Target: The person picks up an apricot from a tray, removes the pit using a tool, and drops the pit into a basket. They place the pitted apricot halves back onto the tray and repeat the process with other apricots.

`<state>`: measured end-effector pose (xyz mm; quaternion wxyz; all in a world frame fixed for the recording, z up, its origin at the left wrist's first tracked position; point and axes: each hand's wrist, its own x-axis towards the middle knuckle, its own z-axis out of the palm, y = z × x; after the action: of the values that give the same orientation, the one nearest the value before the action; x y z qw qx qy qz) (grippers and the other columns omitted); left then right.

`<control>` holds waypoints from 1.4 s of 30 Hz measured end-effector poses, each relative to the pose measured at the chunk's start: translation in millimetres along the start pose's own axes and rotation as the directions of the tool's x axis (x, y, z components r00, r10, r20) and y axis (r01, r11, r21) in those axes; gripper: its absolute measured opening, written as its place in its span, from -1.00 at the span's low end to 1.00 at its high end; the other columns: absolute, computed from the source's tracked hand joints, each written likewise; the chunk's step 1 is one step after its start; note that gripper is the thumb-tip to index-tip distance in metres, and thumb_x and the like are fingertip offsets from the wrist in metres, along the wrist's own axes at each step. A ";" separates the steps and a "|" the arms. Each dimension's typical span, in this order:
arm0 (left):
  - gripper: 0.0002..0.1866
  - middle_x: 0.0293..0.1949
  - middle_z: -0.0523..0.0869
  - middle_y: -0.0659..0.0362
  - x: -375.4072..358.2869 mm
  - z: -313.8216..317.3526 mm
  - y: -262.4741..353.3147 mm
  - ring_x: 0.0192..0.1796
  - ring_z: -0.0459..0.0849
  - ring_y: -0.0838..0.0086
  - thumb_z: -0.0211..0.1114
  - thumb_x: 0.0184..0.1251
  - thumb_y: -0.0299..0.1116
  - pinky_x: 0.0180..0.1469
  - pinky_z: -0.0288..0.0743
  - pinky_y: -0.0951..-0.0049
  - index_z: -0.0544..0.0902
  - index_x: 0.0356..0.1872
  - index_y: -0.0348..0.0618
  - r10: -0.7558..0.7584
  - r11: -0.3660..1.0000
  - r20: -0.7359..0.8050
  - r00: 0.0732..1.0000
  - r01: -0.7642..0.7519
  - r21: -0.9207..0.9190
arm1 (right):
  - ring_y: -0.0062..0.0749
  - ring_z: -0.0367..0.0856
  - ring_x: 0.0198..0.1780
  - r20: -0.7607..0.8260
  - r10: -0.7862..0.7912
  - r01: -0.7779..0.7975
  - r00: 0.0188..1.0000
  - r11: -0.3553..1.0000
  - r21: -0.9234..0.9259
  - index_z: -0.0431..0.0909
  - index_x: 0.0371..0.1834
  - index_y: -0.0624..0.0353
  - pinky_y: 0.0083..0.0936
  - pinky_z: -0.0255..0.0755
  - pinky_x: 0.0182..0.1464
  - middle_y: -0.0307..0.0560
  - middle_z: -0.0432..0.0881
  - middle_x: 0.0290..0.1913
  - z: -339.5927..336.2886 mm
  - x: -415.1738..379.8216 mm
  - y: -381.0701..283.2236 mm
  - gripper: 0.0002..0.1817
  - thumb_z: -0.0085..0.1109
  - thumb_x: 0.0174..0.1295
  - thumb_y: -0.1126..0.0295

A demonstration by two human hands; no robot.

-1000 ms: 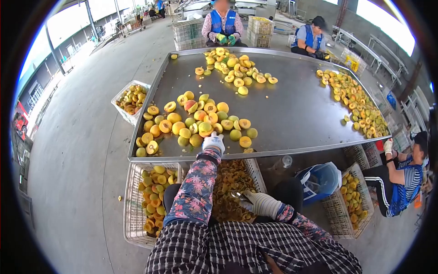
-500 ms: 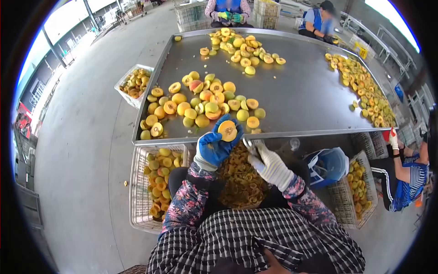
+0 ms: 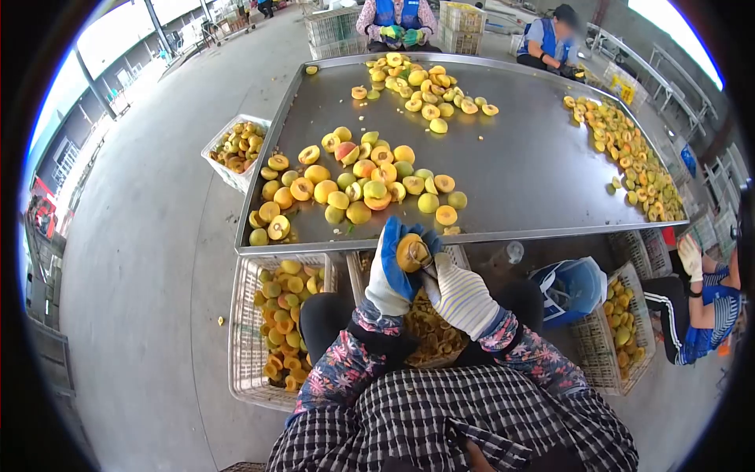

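Note:
My left hand (image 3: 393, 267), in a blue and white glove, is wrapped round a halved yellow fruit (image 3: 412, 253) just in front of the table's near edge. My right hand (image 3: 462, 295), in a striped white glove, grips a small metal tool (image 3: 429, 267) whose curved end is against the fruit's cut face. Both hands are above a crate of peels and scraps (image 3: 434, 334) between my knees. Beyond them, a pile of whole and halved fruit (image 3: 376, 189) lies on the metal table (image 3: 519, 173).
Crates of fruit stand to the left (image 3: 244, 370) and right (image 3: 641, 358), beside a blue bucket (image 3: 578, 291). Another crate (image 3: 236, 177) is at the table's left side. Co-workers sit at the far edge (image 3: 397, 20), far right (image 3: 550, 43) and right (image 3: 704, 307).
The halved fruit has tilted and dropped lower in my left hand. My right hand has brought the metal tool onto it. The whole view has shifted slightly.

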<state>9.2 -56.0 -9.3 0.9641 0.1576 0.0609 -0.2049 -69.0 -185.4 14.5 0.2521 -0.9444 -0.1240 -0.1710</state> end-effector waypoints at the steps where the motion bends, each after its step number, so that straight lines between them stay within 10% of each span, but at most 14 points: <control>1: -0.71 -0.21 0.69 0.12 -2.2 9.8 2.6 -0.02 0.69 0.16 0.24 0.48 -0.05 0.22 0.54 -0.03 0.60 -0.23 -0.08 -0.057 0.995 -0.025 0.998 0.055 -0.080 | 0.15 0.65 -0.41 0.015 0.010 -0.010 1.000 1.000 0.021 0.37 -0.05 0.30 -0.06 0.50 -0.40 0.17 0.64 -0.44 -2.1 0.2 -2.6 -0.68 0.24 0.27 0.37; 17: -0.68 -0.16 0.63 0.05 -2.6 -13.6 3.7 -0.03 0.67 0.14 0.12 0.57 -0.09 0.21 0.56 0.01 0.51 0.01 -0.16 -0.025 0.987 0.141 0.990 0.002 0.161 | 0.13 0.68 -0.33 0.287 0.019 -0.018 0.958 1.000 -0.007 0.37 -0.01 0.24 -0.06 0.53 -0.29 0.16 0.67 -0.34 -11.8 -0.4 4.8 -0.68 0.13 0.29 0.28; 23: -0.64 -0.03 0.61 0.03 -7.6 -4.3 0.3 0.06 0.64 0.13 0.10 0.57 -0.12 0.26 0.53 0.04 0.46 0.11 -0.21 -0.029 0.999 -0.019 0.999 0.028 -0.042 | 0.10 0.68 -0.35 0.242 -0.104 0.116 0.965 0.993 -0.036 0.36 0.03 0.25 -0.09 0.53 -0.35 0.13 0.68 -0.34 -19.9 8.6 17.1 -0.64 0.13 0.32 0.25; 24: -0.66 -0.01 0.61 0.03 -9.2 -4.3 2.4 0.07 0.64 0.15 0.13 0.56 -0.19 0.26 0.54 0.07 0.45 0.13 -0.23 0.107 0.927 0.158 0.982 -0.156 0.341 | 0.11 0.67 -0.36 0.243 -0.100 0.115 0.965 0.992 -0.048 0.37 0.06 0.23 -0.10 0.54 -0.35 0.13 0.68 -0.34 -20.6 9.5 21.3 -0.62 0.17 0.29 0.25; 26: -0.66 0.03 0.61 0.03 -11.0 -3.0 6.9 0.11 0.64 0.18 0.18 0.52 -0.32 0.25 0.55 0.15 0.44 0.18 -0.25 0.122 0.331 0.567 0.815 -0.572 0.751 | 0.13 0.66 -0.37 0.250 -0.099 0.122 0.963 0.989 -0.078 0.40 0.13 0.18 -0.12 0.56 -0.36 0.12 0.68 -0.33 -22.4 12.2 28.7 -0.56 0.24 0.25 0.26; 30: -0.59 0.09 0.61 0.04 -3.5 -24.3 8.0 0.15 0.64 0.28 0.20 0.39 -0.64 0.24 0.57 0.30 0.40 0.23 -0.29 0.010 0.659 0.446 0.895 -0.341 0.670 | 0.16 0.66 -0.36 0.235 -0.037 0.053 0.971 0.997 -0.062 0.38 0.14 0.17 -0.07 0.54 -0.35 0.16 0.67 -0.33 -12.1 3.8 20.9 -0.56 0.22 0.27 0.25; 34: -0.64 -0.03 0.64 0.07 0.2 -26.3 -3.0 -0.02 0.68 0.21 0.14 0.55 -0.24 0.19 0.58 0.17 0.44 0.21 -0.23 0.011 0.967 0.257 0.966 -0.075 0.243 | 0.15 0.68 -0.34 0.337 0.038 -0.070 0.941 0.994 0.082 0.33 0.07 0.32 -0.04 0.53 -0.29 0.19 0.67 -0.42 -11.9 0.8 10.0 -0.59 0.14 0.32 0.25; 35: -0.70 -0.13 0.66 0.08 -5.4 -5.8 2.1 -0.05 0.68 0.19 0.14 0.55 -0.18 0.12 0.61 0.18 0.52 0.06 -0.20 -0.099 0.989 0.013 0.995 0.097 0.109 | 0.15 0.67 -0.34 0.329 0.012 -0.040 0.944 0.996 0.079 0.33 0.07 0.32 -0.04 0.53 -0.30 0.19 0.67 -0.41 -11.9 0.3 11.2 -0.59 0.14 0.32 0.25; 42: -0.67 -0.14 0.65 0.10 -6.2 3.9 -2.0 -0.01 0.65 0.21 0.05 0.61 -0.09 0.23 0.54 0.11 0.57 -0.14 -0.17 0.078 0.987 0.067 0.995 -0.087 0.135 | 0.10 0.66 -0.40 0.161 -0.131 0.127 0.978 0.991 0.037 0.34 0.08 0.23 -0.06 0.50 -0.39 0.13 0.66 -0.32 -15.1 12.5 26.1 -0.61 0.14 0.32 0.23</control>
<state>3.0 -56.7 -5.1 0.9600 0.2197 0.0101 -0.1733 -53.1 -213.4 20.2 0.2420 -0.9417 -0.2076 -0.1077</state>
